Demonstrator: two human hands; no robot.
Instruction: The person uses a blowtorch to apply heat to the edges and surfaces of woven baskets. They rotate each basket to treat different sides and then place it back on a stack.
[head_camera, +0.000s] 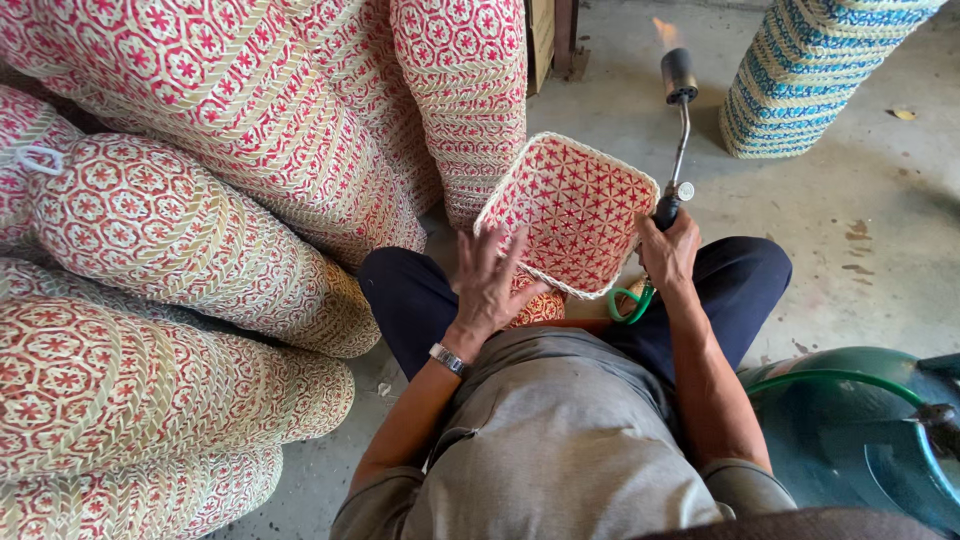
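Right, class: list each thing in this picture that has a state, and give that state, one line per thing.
Gas torch: lit, flame at nozzle, pointing away.
Woven basket: tilted, opening facing the person.
Left hand: open, fingers spread against basket.
Right hand: closed around torch handle.
Red basket stacks: nested, lying sideways.

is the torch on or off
On: a small orange flame shows at the tip of the torch held in the right hand.

The basket (580, 205) between the hands is red and cream, woven in a star lattice. Stacked baskets (200, 200) beyond the left hand (490, 280) repeat red-and-cream hexagons. Past the right hand (668, 252), a stack (810, 70) shows blue and cream; the hose (632, 305) beneath it is green.
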